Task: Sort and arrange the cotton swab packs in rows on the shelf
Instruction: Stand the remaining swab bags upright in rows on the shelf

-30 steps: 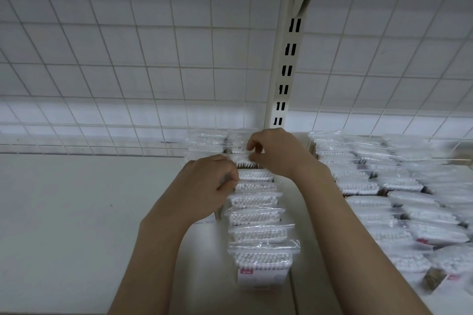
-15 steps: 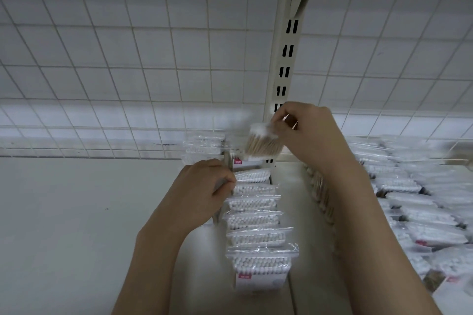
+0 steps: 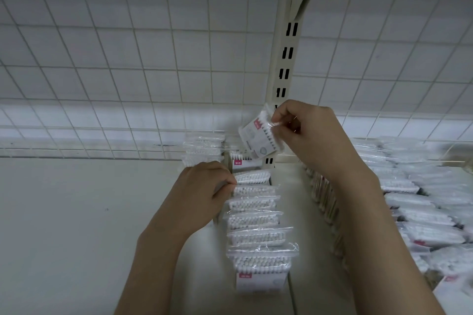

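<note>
White shelf (image 3: 64,225) under a wire-grid back panel (image 3: 128,59), one row of swab packs formed.

The centre row (image 3: 256,222) stands upright from front to back, and the left hand (image 3: 204,192), fingers curled, pinches the edge of a pack near its rear. The right hand (image 3: 307,133) holds a lifted pack (image 3: 258,135) tilted in the air above the row's back end, fingertips clamped on its top. Packs to the right (image 3: 419,199) lie looser and overlapping, so I judge much sorting remains.
</note>
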Available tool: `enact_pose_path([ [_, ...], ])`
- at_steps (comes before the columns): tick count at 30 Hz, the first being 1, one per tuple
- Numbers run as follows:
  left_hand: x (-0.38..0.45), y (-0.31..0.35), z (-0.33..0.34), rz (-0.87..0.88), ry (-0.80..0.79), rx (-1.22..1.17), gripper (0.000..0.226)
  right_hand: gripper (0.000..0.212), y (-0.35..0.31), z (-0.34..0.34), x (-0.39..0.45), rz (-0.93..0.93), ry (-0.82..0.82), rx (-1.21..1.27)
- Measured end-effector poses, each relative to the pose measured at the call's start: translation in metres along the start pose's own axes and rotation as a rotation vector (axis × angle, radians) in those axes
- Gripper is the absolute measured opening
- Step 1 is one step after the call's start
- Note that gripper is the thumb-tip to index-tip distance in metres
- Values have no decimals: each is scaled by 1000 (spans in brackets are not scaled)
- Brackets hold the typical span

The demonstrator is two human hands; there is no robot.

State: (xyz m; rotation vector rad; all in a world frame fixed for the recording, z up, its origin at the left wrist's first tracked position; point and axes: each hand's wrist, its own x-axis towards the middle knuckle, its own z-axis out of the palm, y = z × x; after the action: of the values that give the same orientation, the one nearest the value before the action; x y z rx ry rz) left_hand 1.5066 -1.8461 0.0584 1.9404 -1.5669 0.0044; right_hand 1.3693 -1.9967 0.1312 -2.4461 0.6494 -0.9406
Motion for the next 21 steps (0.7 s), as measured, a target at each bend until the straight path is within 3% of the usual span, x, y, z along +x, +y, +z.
enact_pose_path([
  [4,0,-1,0,2,-2,2,12,24,0,3,3,-42,11,-53],
  [9,1,-3,1,-4,-6,0,13,13,1,4,5,-77,22,-112],
  [21,4,-4,2,14,-3,26,13,13,14,30,8,-118,-182,-181],
])
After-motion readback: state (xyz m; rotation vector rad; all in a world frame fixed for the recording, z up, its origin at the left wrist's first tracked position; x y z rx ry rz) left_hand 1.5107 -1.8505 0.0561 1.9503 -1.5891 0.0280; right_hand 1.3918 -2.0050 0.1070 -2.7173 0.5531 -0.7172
